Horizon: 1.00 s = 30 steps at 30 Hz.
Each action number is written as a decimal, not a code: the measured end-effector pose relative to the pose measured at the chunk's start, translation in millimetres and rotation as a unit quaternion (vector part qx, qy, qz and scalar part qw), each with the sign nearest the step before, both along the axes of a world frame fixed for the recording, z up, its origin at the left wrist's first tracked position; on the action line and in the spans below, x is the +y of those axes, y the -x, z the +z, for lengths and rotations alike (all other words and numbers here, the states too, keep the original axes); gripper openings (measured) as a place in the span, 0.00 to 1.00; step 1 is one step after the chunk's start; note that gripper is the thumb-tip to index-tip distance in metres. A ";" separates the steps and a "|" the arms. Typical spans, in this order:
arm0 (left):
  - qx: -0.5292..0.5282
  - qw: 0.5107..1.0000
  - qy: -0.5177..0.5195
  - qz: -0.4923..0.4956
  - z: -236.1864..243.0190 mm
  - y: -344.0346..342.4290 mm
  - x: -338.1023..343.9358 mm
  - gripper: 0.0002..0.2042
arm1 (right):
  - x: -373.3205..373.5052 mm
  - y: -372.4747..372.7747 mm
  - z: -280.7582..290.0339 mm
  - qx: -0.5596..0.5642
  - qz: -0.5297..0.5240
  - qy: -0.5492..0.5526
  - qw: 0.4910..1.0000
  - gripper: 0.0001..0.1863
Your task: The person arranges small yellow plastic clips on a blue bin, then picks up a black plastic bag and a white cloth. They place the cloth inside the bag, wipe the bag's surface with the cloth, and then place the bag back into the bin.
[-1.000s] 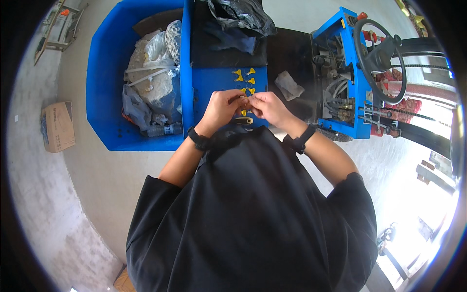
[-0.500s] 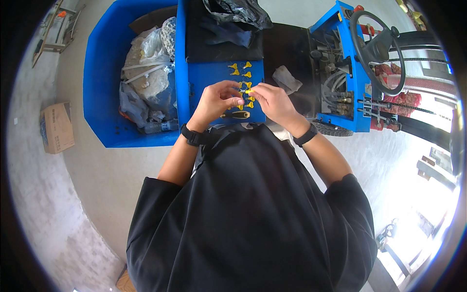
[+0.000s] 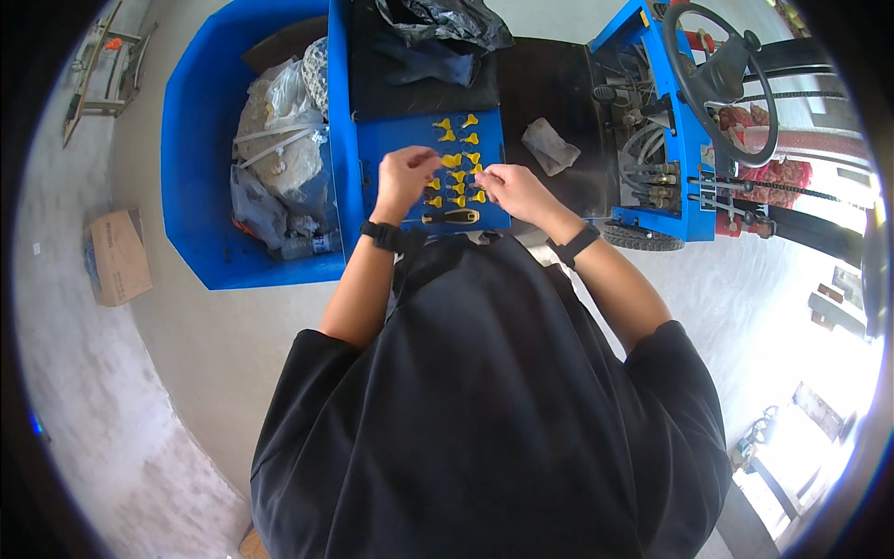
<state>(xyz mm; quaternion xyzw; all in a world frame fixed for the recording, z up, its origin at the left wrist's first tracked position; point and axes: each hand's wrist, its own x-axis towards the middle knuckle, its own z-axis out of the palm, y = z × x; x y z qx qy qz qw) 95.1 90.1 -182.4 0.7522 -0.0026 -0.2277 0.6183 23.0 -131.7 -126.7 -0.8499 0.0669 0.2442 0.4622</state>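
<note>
Several small yellow-headed keys, some with rings, lie in rough rows on a blue metal panel. At the right side of the rows my right hand is closed in a pinch, a yellow key head showing at its fingertips. My left hand hovers over the left side of the rows with thumb and fingers drawn together; anything between them is too small to make out. A black and yellow handled tool lies along the panel's near edge, below the keys.
Left of the panel, a blue bin holds bagged rubble and plastic. Black cloth and a black plastic bag lie beyond the keys. A grey rag rests on the dark seat at right, before a steering wheel and levers.
My hands were close together at the yellow key; now they are apart. The left has moved leftward, off the key, while the right stays near the right-hand keys.
</note>
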 end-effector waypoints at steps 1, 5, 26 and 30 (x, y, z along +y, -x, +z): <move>-0.002 0.999 -0.027 0.036 -23.3 -9.6 8.0 0.06 | -1.3 0.8 2.6 -0.020 -0.002 0.022 1.000 0.16; -0.057 0.966 -0.233 0.098 -71.5 -27.1 14.6 0.08 | -17.1 27.7 -3.4 -0.041 -0.014 0.049 0.998 0.15; -0.318 0.857 -0.396 -0.094 -49.1 -1.8 5.4 0.24 | -49.1 51.0 -53.9 -0.096 -0.008 0.216 0.972 0.16; -0.274 0.814 -0.469 -0.205 -56.5 16.1 -10.1 0.39 | -25.6 26.3 -64.9 -0.243 0.167 0.335 0.895 0.32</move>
